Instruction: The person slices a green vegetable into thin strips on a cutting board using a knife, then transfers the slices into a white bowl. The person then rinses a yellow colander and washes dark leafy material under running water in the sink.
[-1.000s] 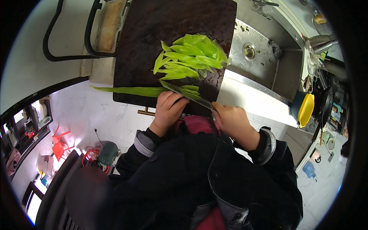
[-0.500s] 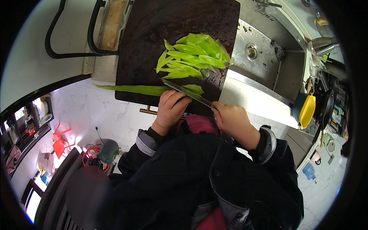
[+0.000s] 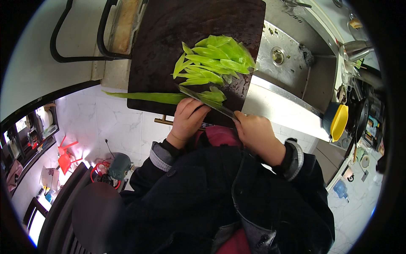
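Note:
A dark cutting board [image 3: 169, 29] lies under a long, tapering green vegetable stalk [image 3: 152, 98] along its near edge; the stalk's thin tip reaches past the board's left side. My left hand [image 3: 187, 120] presses the stalk down with bent fingers, right beside the blade. Closed around the handle, my right hand [image 3: 259, 133] holds a kitchen knife [image 3: 207, 100], its blade slanting across the stalk's right end. Several freshly cut slices [image 3: 216, 94] sit on the blade's far side. Farther up the board is a heap of slanted, pale green slices [image 3: 220, 57].
To the right of the board is a steel sink [image 3: 292, 63] with scraps around its drain. A yellow and dark container [image 3: 338, 122] stands on the counter's right. Black metal bars [image 3: 55, 46] are at the upper left. A drawer handle [image 3: 163, 121] sticks out below the board.
The loose slices beside the blade have spread slightly upward. The knife and both hands have barely shifted; the heap stays as it was.

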The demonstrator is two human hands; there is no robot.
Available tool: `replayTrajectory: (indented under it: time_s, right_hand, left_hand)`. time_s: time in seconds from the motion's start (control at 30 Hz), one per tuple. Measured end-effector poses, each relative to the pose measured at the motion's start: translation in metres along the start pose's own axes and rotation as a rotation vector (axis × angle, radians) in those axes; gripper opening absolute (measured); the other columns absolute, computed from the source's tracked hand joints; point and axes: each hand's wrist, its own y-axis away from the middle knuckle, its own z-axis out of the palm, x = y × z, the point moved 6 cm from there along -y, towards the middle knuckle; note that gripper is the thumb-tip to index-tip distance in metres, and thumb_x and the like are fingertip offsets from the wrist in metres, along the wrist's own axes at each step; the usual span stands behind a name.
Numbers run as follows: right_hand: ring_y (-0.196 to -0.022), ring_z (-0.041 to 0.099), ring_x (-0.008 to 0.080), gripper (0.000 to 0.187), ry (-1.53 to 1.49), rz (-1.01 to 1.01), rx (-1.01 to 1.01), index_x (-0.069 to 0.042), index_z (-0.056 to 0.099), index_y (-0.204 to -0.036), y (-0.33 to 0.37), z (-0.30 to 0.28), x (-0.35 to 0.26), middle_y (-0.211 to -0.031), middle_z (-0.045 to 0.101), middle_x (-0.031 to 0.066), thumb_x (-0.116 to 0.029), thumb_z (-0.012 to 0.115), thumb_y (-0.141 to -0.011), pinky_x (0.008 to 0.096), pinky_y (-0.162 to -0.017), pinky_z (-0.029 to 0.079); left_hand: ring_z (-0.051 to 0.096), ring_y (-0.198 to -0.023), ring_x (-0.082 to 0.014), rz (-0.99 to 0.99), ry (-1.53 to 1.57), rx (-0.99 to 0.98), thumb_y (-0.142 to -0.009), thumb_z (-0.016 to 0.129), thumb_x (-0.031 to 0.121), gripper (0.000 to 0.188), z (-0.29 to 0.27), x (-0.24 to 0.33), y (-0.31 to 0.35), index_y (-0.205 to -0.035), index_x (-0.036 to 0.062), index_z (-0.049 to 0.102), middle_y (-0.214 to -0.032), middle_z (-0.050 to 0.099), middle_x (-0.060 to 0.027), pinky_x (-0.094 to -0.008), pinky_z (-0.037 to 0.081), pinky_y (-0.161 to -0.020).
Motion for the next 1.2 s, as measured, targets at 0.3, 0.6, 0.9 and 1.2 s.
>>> replayTrajectory:
  time_s: [0.3,0.6,0.9,1.2]
  right_hand:
    - [-0.058,0.061,0.0306,0.02,-0.027,-0.022,0.006,-0.006,0.062,-0.099,0.035,-0.029,-0.001,-0.065,0.061,0.0134,-0.019,0.054,-0.087,0.0404,-0.055,0.049]
    - [-0.058,0.061,0.0319,0.019,-0.021,-0.04,0.063,-0.006,0.061,-0.095,0.002,-0.002,-0.001,-0.064,0.061,0.0149,-0.022,0.054,-0.087,0.0419,-0.053,0.048]
    - [-0.057,0.061,0.0316,0.019,-0.004,-0.032,0.003,-0.005,0.062,-0.095,0.026,-0.018,-0.002,-0.064,0.061,0.0143,-0.02,0.054,-0.087,0.0413,-0.054,0.048]
    - [-0.058,0.061,0.0323,0.022,-0.016,-0.044,0.06,-0.004,0.061,-0.098,0.014,-0.01,-0.004,-0.066,0.062,0.0151,-0.022,0.055,-0.086,0.0414,-0.055,0.049]
  left_hand:
    - [0.054,-0.097,-0.0272,0.018,-0.024,-0.013,-0.066,0.071,0.004,0.028,-0.002,0.0,0.001,-0.093,0.0079,0.066,-0.103,0.059,-0.0052,-0.0377,0.046,-0.084]
    - [0.054,-0.096,-0.0266,-0.003,0.009,-0.018,-0.066,0.071,0.003,0.029,-0.001,-0.001,0.0,-0.094,0.0084,0.066,-0.104,0.058,-0.0046,-0.0378,0.046,-0.084]
    - [0.054,-0.097,-0.0263,0.026,-0.038,-0.003,-0.066,0.071,0.003,0.028,-0.001,-0.001,0.001,-0.093,0.0091,0.066,-0.104,0.058,-0.0042,-0.0377,0.046,-0.084]
    - [0.053,-0.099,-0.0276,0.043,-0.076,0.017,-0.065,0.071,0.003,0.031,-0.006,-0.001,0.002,-0.095,0.0088,0.065,-0.105,0.057,-0.0054,-0.039,0.046,-0.085]
